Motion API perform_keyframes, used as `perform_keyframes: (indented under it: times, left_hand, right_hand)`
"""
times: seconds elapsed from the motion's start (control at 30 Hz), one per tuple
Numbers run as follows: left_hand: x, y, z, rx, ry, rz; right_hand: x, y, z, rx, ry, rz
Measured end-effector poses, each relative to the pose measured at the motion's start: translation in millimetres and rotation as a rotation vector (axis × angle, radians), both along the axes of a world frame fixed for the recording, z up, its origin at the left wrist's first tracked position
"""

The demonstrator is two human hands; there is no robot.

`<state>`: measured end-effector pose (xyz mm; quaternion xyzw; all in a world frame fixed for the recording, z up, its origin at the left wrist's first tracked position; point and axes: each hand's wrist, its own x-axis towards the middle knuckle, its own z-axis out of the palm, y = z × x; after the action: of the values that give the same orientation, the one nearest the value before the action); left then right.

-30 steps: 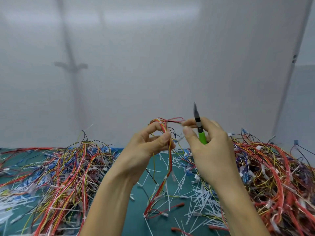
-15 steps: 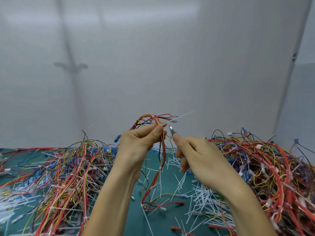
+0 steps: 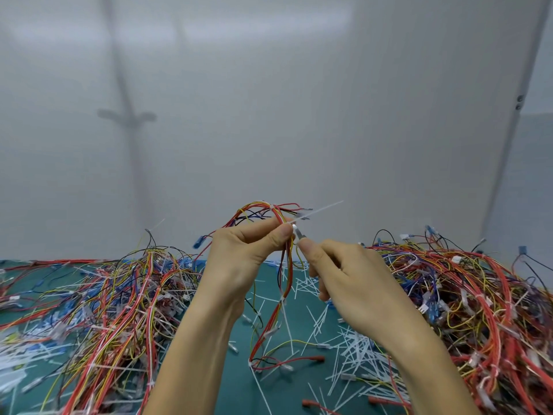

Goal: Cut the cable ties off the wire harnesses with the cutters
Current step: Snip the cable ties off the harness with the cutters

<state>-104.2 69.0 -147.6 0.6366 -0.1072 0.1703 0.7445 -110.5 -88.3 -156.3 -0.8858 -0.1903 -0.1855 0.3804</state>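
My left hand pinches a wire harness of red, yellow and black wires, held up above the green mat. A white cable tie wraps the bundle at my left thumb, its tail sticking up to the right. My right hand grips the cutters; only the metal tip shows past my fingers, touching the tie's head. The cutter handles are hidden inside my fist. The harness hangs down and its lower end rests on the mat.
A tangled pile of harnesses lies at the left and a larger pile at the right. Cut white tie pieces are scattered on the green mat between them. A plain white wall stands behind.
My right hand turned the cutters from pointing upward to pointing at the harness, and their tip came to the tie. My left hand shifted left and raised the bundle slightly.
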Motion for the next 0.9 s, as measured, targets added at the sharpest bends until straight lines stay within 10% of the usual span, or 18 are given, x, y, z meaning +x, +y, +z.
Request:
perform_keyframes:
  times: [0.9]
  left_hand:
    - [0.7, 3.5, -0.7, 0.096, -0.042, 0.003]
  right_hand:
    - [-2.3, -1.1, 1.7, 0.052, 0.019, 0.045]
